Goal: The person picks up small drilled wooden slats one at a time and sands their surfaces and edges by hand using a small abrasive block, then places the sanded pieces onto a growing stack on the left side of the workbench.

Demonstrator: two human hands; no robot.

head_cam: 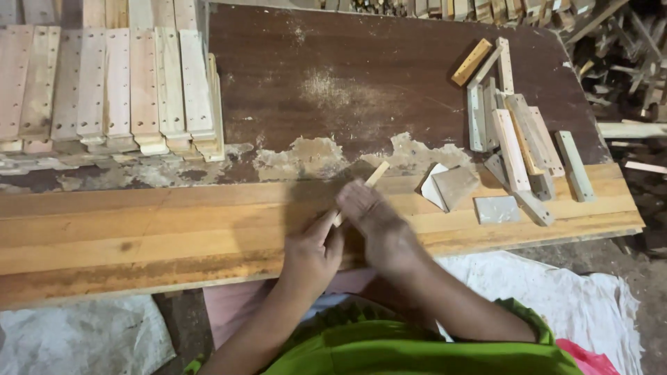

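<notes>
Green fabric (417, 351) covers the person's lap at the bottom of the frame, white cloth (556, 292) spreading beside it. Both forearms reach up to the counter (139, 229), a plank surface with a dark worn board behind. Left hand (314, 253) and right hand (372, 222) meet at its near edge, fingers of both closed around a slim pale wooden stick (375, 175) that angles up and away from them. Small wooden blocks (451, 187) lie just right of the hands; loose slats (521, 139) sit farther right, and a row of drilled slats (118, 90) lines the far left.
</notes>
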